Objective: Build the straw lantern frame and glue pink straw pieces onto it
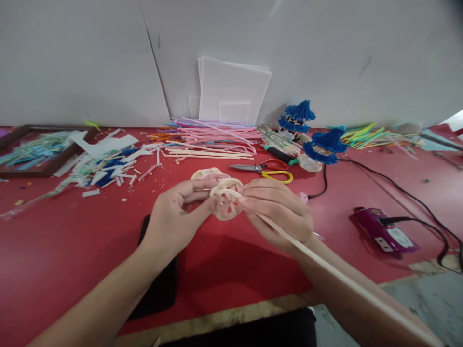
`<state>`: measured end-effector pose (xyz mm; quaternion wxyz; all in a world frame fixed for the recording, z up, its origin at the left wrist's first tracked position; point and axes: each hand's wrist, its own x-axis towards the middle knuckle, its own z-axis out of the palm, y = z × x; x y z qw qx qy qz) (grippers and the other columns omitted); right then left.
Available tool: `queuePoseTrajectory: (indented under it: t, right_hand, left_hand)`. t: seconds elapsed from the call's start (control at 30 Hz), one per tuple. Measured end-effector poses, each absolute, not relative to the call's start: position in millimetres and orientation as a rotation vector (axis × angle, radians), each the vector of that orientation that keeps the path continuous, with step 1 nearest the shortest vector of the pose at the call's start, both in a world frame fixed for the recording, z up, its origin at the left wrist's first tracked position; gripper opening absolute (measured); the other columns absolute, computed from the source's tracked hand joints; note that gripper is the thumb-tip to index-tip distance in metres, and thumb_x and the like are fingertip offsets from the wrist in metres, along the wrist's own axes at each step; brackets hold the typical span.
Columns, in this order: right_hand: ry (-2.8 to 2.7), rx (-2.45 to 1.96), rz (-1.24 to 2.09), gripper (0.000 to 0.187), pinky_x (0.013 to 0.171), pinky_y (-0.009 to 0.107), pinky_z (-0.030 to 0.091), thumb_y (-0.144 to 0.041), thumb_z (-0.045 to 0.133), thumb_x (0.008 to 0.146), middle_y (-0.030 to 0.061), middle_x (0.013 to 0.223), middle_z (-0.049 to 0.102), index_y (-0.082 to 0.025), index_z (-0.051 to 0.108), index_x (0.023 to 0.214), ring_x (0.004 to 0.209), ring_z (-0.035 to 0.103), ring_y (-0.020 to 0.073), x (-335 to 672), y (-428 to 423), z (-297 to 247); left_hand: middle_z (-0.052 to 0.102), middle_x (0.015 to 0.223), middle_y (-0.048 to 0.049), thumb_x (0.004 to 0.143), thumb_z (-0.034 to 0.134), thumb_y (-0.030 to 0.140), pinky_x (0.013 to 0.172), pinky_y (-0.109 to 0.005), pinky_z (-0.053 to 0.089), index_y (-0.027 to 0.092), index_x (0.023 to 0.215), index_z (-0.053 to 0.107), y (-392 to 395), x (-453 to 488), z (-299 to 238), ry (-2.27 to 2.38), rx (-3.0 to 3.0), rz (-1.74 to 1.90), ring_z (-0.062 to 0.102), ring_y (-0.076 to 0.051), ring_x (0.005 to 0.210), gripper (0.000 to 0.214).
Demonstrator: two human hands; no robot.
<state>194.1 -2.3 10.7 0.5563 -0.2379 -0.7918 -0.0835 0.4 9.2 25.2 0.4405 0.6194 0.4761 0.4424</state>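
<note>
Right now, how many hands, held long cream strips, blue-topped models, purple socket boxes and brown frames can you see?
Hands: 2 (left hand, right hand)
Long cream strip: 1
Blue-topped models: 2
Purple socket box: 1
Brown frame: 1
Total: 7

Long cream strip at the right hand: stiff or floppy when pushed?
Probably semi-stiff: the cream strip runs nearly straight past the right hand. Likely buckles if pushed lengthwise, being long and slender. Probably light, given how thin it looks.

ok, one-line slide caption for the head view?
Left hand holds a cream openwork disc; right hand holds a long pale strip at its rim, above a red table.
</note>
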Motion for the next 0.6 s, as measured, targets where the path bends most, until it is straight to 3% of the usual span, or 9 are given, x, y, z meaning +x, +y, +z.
queuePoseTrajectory:
  t: [0.27, 0.6]
  right_hand:
    - [-1.988, -0.518, -0.066, 0.014, 0.087, 0.038, 0.060, -0.006, 0.064, 0.083, 0.0121, 0.093, 0.077, -0.012, 0.070, 0.094, 0.099, 0.070, 0.0211, 178, -12, 1]
    - [-1.801, -0.770, 0.041, 0.025, 0.083, 0.038, 0.059, -0.002, 0.060, 0.084, 0.0086, 0.092, 0.075, -0.018, 0.068, 0.100, 0.090, 0.070, 0.0194, 179, -7, -7]
  left_hand:
    - [0.078, 0.093, -0.0033, 0.080, 0.066, 0.025, 0.082, -0.034, 0.060, 0.024, 0.099, 0.073, 12, -7, -4, 1.191, 2.032, 1.212, 0.074, -0.021, 0.088, 0.020]
    - [0.077, 0.101, -0.0052, 0.078, 0.073, 0.032, 0.078, -0.025, 0.060, 0.021, 0.104, 0.069, 14, -15, -15, 1.241, 1.719, 1.301, 0.074, -0.018, 0.087, 0.028]
